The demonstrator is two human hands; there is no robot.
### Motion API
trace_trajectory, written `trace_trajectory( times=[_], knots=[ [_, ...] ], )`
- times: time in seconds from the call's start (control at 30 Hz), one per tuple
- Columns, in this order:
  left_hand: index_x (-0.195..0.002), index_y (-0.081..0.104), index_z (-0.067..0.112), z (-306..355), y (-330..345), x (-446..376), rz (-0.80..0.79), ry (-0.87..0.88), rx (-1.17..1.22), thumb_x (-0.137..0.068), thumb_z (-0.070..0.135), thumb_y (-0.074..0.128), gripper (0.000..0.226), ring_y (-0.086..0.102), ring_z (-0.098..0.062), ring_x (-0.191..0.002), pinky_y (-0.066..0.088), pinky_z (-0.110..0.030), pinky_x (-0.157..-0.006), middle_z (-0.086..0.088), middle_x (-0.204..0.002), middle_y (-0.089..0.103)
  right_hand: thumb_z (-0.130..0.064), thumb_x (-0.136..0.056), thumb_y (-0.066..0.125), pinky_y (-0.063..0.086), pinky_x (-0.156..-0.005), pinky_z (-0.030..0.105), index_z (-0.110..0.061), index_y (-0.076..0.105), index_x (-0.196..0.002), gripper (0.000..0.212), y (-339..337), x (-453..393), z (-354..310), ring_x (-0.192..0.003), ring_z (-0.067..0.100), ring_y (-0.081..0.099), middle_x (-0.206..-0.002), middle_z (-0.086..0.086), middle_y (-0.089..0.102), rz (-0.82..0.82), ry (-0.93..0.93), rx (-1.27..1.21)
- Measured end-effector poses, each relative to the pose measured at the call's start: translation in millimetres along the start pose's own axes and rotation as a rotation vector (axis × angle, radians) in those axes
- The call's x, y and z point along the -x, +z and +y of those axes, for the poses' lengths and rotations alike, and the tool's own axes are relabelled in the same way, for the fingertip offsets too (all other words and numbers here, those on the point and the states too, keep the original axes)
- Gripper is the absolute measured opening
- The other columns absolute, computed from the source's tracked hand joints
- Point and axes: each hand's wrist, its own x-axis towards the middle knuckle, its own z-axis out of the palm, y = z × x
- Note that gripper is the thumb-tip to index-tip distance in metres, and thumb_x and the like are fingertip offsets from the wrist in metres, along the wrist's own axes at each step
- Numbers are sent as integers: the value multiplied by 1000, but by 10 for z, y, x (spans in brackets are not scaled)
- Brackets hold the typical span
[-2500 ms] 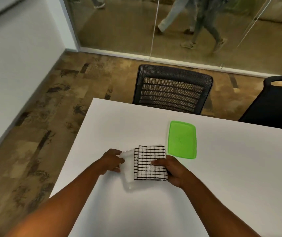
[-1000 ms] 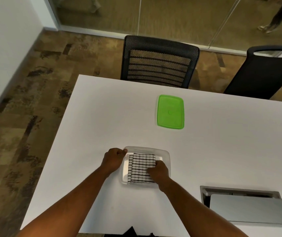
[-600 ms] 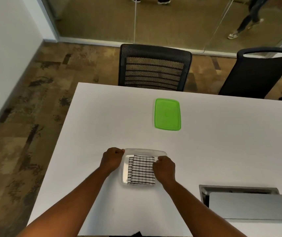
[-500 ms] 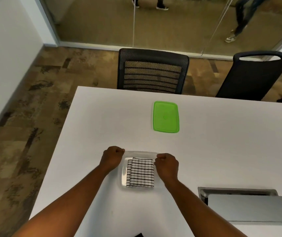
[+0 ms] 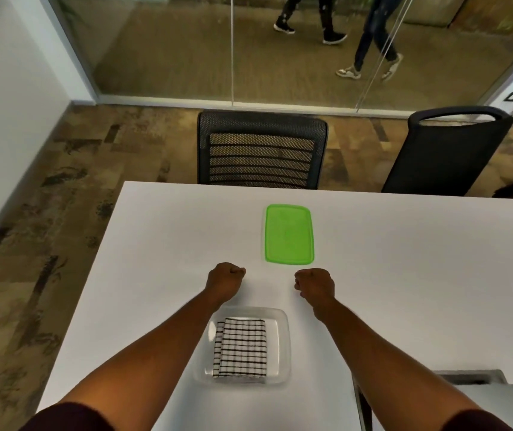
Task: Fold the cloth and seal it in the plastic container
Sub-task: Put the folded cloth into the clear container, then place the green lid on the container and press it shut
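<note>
A folded white cloth with black checks (image 5: 241,349) lies flat inside the clear plastic container (image 5: 283,346), which rests on the white table (image 5: 404,275) between my forearms. The green lid (image 5: 289,234) lies flat on the table farther away, separate from the container. My left hand (image 5: 224,279) and my right hand (image 5: 314,284) hover beyond the container and short of the lid, both curled into loose fists with nothing in them. Neither hand touches the container or the lid.
A black mesh chair (image 5: 261,150) stands at the table's far edge, a second dark chair (image 5: 447,150) to its right. An open cable hatch (image 5: 482,396) sits in the table at lower right. Beyond a glass wall (image 5: 233,48), people walk past.
Both hands have let go of the cloth and the container and moved forward toward the lid. The cloth stays in the container.
</note>
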Motion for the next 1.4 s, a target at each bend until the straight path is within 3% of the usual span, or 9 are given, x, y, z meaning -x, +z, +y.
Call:
trace_trajectory(
  times=[0.17,0.27,0.63,0.73,0.83,0.93,1.03,1.23,1.4],
  knots=[
    [-113,72,2,354,182,-340,-1,-72,-15,-100,31,54,37,61,-34,-121,46,-31,-95,-17,-125,69,-16,-89,67,57,-97,52,2,72,-99,21,-19,-449,-133,-101,38,70,-106,24,75,-12,20,16],
    [-113,71,0,512,259,-571,-19,-92,-6,-100,32,55,38,62,-36,-119,48,-35,-96,-20,-122,70,-17,-91,67,55,-96,43,-7,72,-94,12,-26,-691,-205,-92,27,61,-99,16,67,-31,20,60],
    [-127,61,-3,807,517,-1353,-158,-105,31,-97,23,63,40,57,-38,-126,46,-44,-106,-24,-134,61,-21,-90,66,46,-102,31,-6,63,-135,47,23,-1543,-413,-130,32,59,-141,16,61,80,0,309],
    [-87,60,12,826,602,-1429,-184,-91,42,-97,7,58,11,57,-43,-121,44,-46,-101,-32,-129,59,-18,-90,63,46,-93,33,1,66,-119,35,61,-1626,-404,-122,36,61,-128,20,67,66,-12,361],
    [-67,41,19,772,661,-1495,-185,-140,112,-95,-1,54,37,53,-37,-91,39,-42,-80,-22,-82,56,-15,-87,63,45,-81,34,-6,62,-93,11,105,-1659,-371,-112,38,64,-115,22,70,64,-10,386],
    [-97,60,9,753,626,-1418,-213,-192,211,-97,6,55,6,55,-31,-105,42,-34,-94,-19,-98,59,-12,-87,64,46,-97,32,-1,66,-124,38,114,-1592,-340,-126,34,60,-133,18,66,66,-4,330],
    [-147,44,4,732,578,-1298,-192,-204,258,-97,17,61,54,51,-38,-135,43,-50,-113,-24,-143,53,-11,-87,65,45,-105,33,-8,62,-136,50,81,-1463,-319,-132,30,58,-140,11,64,82,-12,273],
    [-147,41,11,552,382,-947,-184,-227,419,-96,26,66,59,61,-27,-96,53,-46,-99,-6,-112,61,-8,-80,73,54,-96,38,-15,77,-114,35,-7,-1119,-321,-114,30,68,-114,6,76,94,-53,111],
    [-143,44,14,422,256,-638,-199,-171,563,-101,9,48,42,61,-22,-91,51,-40,-89,-3,-105,63,-11,-82,78,55,-91,39,-16,75,-112,30,-62,-781,-356,-99,21,67,-104,1,72,117,-131,-42]
  ],
)
